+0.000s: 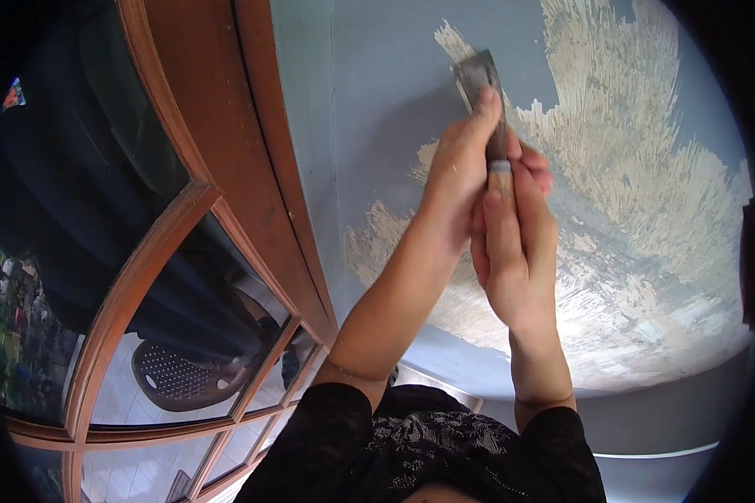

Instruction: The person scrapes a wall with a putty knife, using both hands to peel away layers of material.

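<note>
Both of my hands are closed on a scraper [478,72] with a wide metal blade and a light wooden handle. My left hand [463,159] grips the upper part, its thumb pressed along the blade. Lower down, my right hand [518,264] is wrapped round the handle. The blade's edge points up and lies at or close to a blue-grey painted wall [386,109], beside a narrow scraped streak [453,39]. Large pale patches [604,109] with ragged, streaky edges spread over the wall to the right and below.
A brown wooden door frame [214,92] with glass panes stands close on my left. Through the glass show a dark curtain [67,184] and a brown perforated chair [184,377]. A dark object [751,264] sits at the far right edge.
</note>
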A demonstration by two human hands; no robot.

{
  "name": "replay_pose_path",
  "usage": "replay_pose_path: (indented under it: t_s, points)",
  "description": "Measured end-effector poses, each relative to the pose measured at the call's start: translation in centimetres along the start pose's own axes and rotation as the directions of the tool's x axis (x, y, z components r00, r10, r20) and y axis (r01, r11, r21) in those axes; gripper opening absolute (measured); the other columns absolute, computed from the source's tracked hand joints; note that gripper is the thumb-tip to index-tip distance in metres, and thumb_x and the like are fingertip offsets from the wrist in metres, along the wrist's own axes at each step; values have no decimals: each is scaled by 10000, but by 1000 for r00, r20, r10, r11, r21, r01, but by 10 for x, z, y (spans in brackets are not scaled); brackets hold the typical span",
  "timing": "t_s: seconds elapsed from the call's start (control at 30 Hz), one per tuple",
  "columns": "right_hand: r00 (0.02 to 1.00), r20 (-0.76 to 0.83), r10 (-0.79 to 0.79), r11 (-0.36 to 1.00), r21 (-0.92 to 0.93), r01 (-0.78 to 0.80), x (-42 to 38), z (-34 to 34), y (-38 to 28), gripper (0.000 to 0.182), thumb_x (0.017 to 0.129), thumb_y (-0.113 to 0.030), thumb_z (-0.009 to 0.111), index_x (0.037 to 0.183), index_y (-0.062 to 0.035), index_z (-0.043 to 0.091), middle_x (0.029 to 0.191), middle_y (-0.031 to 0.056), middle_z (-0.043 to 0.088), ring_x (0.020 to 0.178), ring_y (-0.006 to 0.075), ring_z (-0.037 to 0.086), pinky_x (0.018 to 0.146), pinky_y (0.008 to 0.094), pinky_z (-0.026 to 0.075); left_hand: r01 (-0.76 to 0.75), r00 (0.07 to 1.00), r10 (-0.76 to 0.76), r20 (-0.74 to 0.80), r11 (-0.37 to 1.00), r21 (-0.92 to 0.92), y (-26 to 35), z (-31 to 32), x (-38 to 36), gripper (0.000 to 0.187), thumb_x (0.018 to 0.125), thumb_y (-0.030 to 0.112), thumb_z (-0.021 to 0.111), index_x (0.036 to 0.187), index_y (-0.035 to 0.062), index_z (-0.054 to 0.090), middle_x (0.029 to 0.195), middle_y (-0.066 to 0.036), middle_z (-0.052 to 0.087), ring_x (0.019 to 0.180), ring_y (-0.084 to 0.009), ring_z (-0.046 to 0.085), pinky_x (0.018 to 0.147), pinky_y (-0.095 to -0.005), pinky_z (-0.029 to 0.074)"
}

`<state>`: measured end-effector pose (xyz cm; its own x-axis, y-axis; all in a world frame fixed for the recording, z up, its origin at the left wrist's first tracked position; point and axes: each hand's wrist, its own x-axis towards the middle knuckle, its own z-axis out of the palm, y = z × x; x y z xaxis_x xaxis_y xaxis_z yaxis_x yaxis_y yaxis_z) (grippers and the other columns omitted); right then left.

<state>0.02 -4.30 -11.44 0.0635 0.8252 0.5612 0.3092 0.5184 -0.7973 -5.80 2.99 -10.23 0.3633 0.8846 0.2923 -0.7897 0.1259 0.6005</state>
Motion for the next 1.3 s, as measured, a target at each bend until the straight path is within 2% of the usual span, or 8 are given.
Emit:
replay_pose_path:
  t_s: [0.1,0.3,0.43,0.57,0.73,0.97,1.13,1.3]
  points:
    - [1000,2,-3,1000,11,3,2,2,-3,346,908,-117,376,1202,65,370,609,-40,414,401,-9,306,342,155,220,-43,996,45,-81,999,19,6,6,-6,514,839,519,457,628,50,474,637,-146,578,549,-231,604,484,-327,508]
    - [1000,-1,-9,1000,2,9,-2,0,3,340,906,-112,378,1198,63,370,608,-38,414,403,-5,309,344,150,227,47,998,-46,-40,999,27,0,0,-3,521,843,516,449,632,41,471,645,-151,572,556,-245,602,482,-328,504]
    - [999,35,-32,999,-27,33,10,2,-2,345,907,-122,378,1201,59,370,595,-36,411,401,1,319,344,157,232,-83,991,86,-102,996,39,14,7,-2,518,846,509,448,628,40,472,653,-154,575,556,-240,600,481,-327,502]
    - [997,39,-72,990,-123,77,-3,-4,7,372,910,-123,370,1229,67,347,601,-31,418,404,4,323,346,159,232,26,1000,-27,11,997,75,-1,-2,-9,503,848,500,452,644,41,475,654,-149,576,559,-231,603,493,-335,512]
    - [997,25,-73,994,-81,75,18,5,4,379,904,-99,373,1247,58,341,638,-26,431,407,5,317,350,158,241,-97,989,102,-109,994,43,13,3,7,528,838,519,457,622,38,474,625,-160,572,544,-239,602,477,-346,516]
    - [997,42,-65,995,-71,68,4,0,6,375,903,-100,369,1243,57,345,619,-24,421,395,3,320,343,160,243,0,1000,1,-22,998,68,3,-3,-4,521,848,507,447,626,36,478,616,-157,571,533,-240,599,482,-350,516]
    - [996,51,-73,996,-52,75,19,5,2,359,906,-109,370,1219,67,360,611,-28,417,393,3,328,339,160,244,-84,992,88,-96,995,48,18,3,6,480,805,525,511,638,76,476,661,-104,566,560,-215,583,504,-340,503]
    - [995,27,-96,991,-94,98,2,-2,8,339,906,-99,372,1204,62,374,611,-32,415,401,-1,328,338,158,240,30,999,-26,-41,995,97,6,-3,-3,483,811,525,500,644,73,470,662,-109,565,554,-224,581,508,-338,500]
